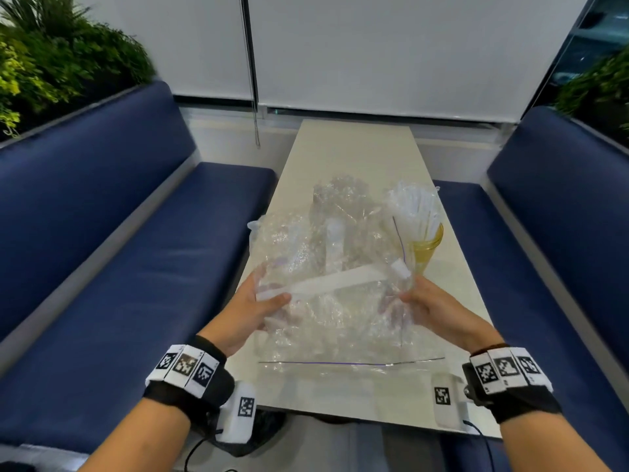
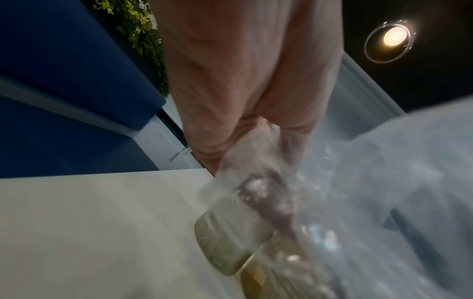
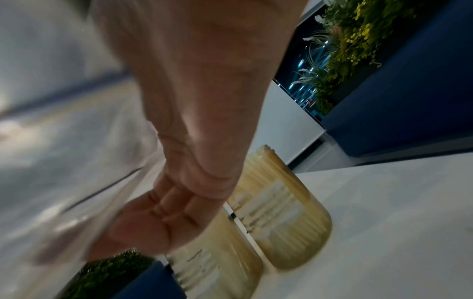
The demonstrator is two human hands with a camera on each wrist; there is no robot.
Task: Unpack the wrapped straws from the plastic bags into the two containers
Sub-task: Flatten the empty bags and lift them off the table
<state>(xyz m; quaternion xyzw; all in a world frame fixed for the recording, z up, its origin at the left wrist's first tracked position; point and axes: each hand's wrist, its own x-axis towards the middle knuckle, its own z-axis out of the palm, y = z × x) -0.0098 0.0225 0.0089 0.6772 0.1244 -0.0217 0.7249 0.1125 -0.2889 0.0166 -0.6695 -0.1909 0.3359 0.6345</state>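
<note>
Clear bag point(image 1: 326, 294) gripped by left hand point(image 1: 253, 310) and right hand point(image 1: 430, 304); beyond right hand, amber container point(image 1: 427, 248) already filled with straws point(image 1: 413, 207); bags remain.

Both forearms reach forward from the bottom of the head view, each wrist wrapped in a black band with white marker blocks. The left hand point(image 1: 253, 310) sits left of centre, palm turned inward, thumb laid across the front of the clear bag point(image 1: 326, 291) and fingers tucked behind it, so its grip pinches the plastic. The right hand point(image 1: 430, 306) sits right of centre at much the same height, thumb on top and fingers curled under the bag's other side. In the right wrist view its fingers point(image 3: 166, 210) are folded toward the palm.
</note>
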